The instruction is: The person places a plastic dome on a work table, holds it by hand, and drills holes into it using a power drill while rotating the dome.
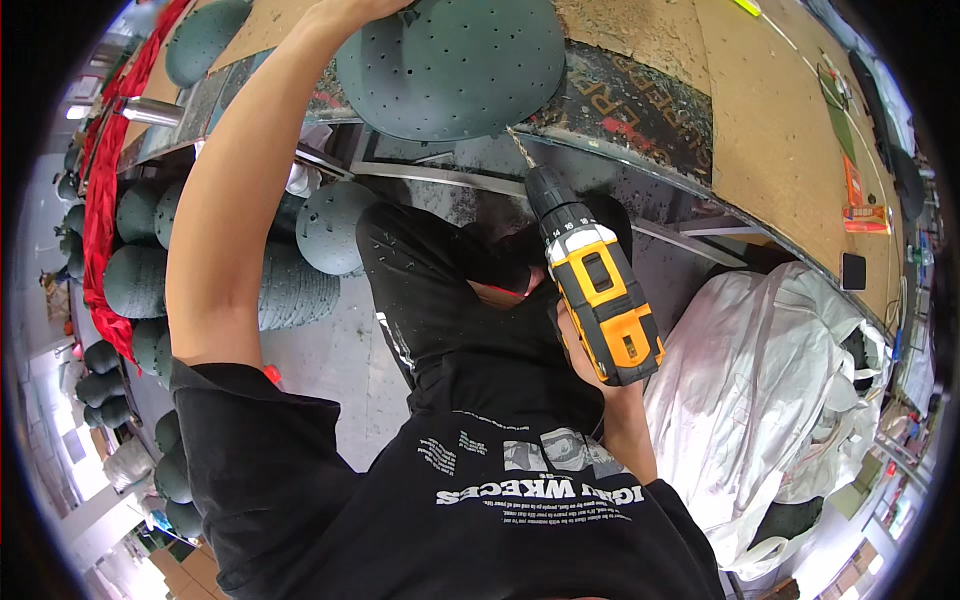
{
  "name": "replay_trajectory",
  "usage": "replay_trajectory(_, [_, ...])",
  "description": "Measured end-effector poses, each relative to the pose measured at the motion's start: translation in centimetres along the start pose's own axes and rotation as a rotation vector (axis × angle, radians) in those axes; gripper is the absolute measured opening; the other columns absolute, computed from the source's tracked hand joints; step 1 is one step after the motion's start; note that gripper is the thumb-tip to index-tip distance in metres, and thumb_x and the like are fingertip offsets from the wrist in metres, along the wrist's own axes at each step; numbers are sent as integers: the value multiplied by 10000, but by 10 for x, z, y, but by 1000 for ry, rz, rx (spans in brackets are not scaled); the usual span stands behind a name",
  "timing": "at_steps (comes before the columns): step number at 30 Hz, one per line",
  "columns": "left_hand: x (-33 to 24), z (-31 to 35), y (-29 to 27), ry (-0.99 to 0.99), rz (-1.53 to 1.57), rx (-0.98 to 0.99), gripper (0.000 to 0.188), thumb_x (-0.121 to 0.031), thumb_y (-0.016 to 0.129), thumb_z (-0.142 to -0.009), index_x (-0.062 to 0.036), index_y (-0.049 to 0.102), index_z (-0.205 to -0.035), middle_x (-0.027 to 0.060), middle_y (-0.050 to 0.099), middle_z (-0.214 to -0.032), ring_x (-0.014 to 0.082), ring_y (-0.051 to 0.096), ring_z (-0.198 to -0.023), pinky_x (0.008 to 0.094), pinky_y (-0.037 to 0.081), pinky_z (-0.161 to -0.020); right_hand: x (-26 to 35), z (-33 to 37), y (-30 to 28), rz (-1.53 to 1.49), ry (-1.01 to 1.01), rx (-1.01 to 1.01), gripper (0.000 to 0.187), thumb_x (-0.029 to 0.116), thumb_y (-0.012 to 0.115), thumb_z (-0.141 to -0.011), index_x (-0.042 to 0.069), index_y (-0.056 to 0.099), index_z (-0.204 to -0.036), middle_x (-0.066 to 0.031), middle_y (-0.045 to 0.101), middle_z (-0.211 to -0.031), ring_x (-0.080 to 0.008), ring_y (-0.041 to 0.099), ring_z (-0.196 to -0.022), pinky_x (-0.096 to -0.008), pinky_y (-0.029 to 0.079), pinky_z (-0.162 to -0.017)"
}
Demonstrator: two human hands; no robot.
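A dark green, dome-shaped shell (pixel 455 70) dotted with small holes rests at the near edge of the workbench. My left hand (pixel 372 6) grips its far left rim; the frame's top edge cuts off most of the fingers. In my right hand (pixel 578 345) is a yellow and black cordless drill (pixel 603 290), my fingers wrapped around its handle and mostly hidden behind the body. The long drill bit (pixel 522 148) points up and away, its tip close to the shell's near rim. Whether it touches the shell, I cannot tell.
The brown workbench (pixel 765 130) carries a dark phone (pixel 852 271) and an orange packet (pixel 866 218) at right. Large white sacks (pixel 760 400) stand to my right. Stacked green shells (pixel 300 290) are at left, near a red cloth (pixel 103 220). Another shell (pixel 205 42) lies far left.
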State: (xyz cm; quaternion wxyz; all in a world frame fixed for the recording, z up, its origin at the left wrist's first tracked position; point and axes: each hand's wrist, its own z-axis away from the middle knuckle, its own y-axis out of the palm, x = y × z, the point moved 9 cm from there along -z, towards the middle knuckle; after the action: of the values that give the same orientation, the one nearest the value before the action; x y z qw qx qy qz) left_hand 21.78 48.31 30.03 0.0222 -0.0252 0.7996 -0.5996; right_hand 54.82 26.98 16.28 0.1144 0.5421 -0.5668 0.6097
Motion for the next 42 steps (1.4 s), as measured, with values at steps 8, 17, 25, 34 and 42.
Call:
replay_trajectory(8, [-2,3,0,47,73,-76,458,-374,481,-885,33,673,-803,240,682,-815,393,666,-776,471,500,-734,7,-28,4,-41,-61,-27,138,36,667,-788,83,710,-910,-67,697,-913,-247,673,-808,-350,530,-715])
replay_trajectory(17, [1,5,0,-13,48,-65,467,-387,486,-884,28,698,-851,241,691,-848,394,669,-798,464,501,-747,13,-38,8,45,-112,-16,133,37,681,-792,77,711,-915,-66,701,-898,-246,676,-806,-346,532,-723])
replay_trajectory(25, [2,2,4,12,80,-71,473,-388,485,-879,32,700,-860,240,692,-862,395,668,-825,466,503,-759,-25,-36,19,-441,245,-52,174,49,710,-807,74,721,-979,-68,715,-997,-238,696,-908,-335,542,-792])
replay_trajectory(34, [10,1,4,6,66,-77,469,-377,485,-868,40,700,-868,251,688,-872,400,669,-842,469,509,-770,30,-53,18,197,-69,-43,332,16,764,-772,22,600,-1061,-58,718,-894,-109,695,-820,-227,524,-720])
replay_trajectory(42, [2,-4,-9,80,107,-257,471,-380,491,-865,41,700,-833,249,685,-837,397,671,-819,476,510,-762,-1,-107,36,-221,75,-18,442,56,791,-651,11,578,-1036,-136,660,-816,-324,687,-758,-300,519,-667])
